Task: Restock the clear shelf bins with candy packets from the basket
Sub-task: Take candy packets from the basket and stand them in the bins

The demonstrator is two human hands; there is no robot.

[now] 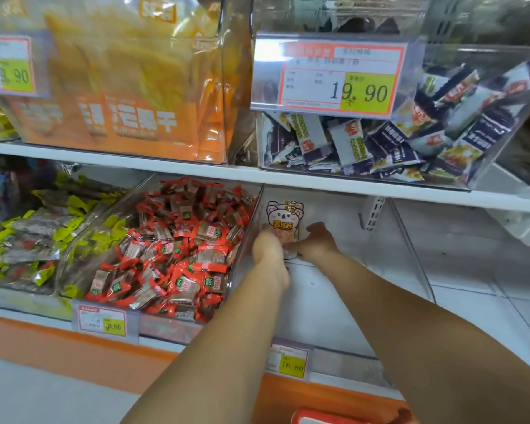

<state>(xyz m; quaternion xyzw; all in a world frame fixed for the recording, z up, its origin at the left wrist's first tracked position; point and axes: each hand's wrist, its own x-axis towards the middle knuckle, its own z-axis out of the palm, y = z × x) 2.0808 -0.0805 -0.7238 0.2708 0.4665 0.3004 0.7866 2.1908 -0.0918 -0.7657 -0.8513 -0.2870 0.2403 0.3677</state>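
Evidently the candy packet (pixel 285 216) stood upright between both hands at the back of the clear bin (pixel 410 240), probably so its cartoon face showed forward. The right hand (pixel 314 243) pinched its lower edge. The left hand (pixel 270 250) lay against its other side (fingers hidden, so I cannot tell its grip). Beyond the left hand sat a bin of red candies (pixel 181 240). The upper shelf (pixel 196 169) hung low above both hands and would cramp the reach.

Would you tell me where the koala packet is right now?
Head view: the koala packet stands in the clear bin on the lower shelf, held between the left hand and right hand, just right of the red candy bin.
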